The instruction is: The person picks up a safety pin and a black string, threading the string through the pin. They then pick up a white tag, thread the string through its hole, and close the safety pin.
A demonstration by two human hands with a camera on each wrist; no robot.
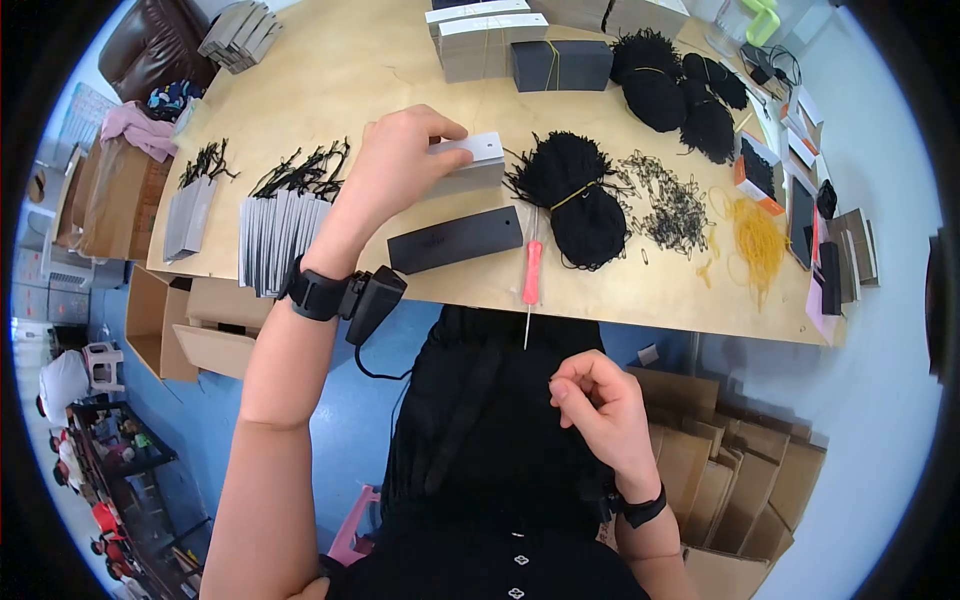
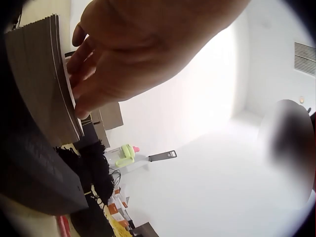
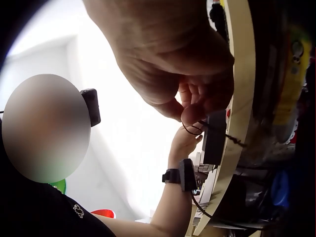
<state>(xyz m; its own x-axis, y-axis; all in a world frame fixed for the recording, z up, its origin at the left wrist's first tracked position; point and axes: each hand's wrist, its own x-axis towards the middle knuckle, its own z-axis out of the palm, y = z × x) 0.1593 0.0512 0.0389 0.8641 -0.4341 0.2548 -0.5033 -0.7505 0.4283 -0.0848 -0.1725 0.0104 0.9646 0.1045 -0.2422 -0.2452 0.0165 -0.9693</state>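
Observation:
My left hand reaches over a stack of grey card tags, white on top with a punched hole. In the left wrist view its thumb and bent fingers lie at the edges of the top tag. Nearer the table edge lies a black tag, also holed. My right hand is in front of my lap, below the table edge; thumb and finger pinch a thin black cord, looped at the fingertips. A red-handled tool and a tied bundle of black cords lie right of the black tag.
Corded tags stand in a row at left. Dark safety pins and yellow bands lie at right. More tag stacks and cord bundles are at the back. The tool's shaft overhangs the table edge. Cardboard leans below.

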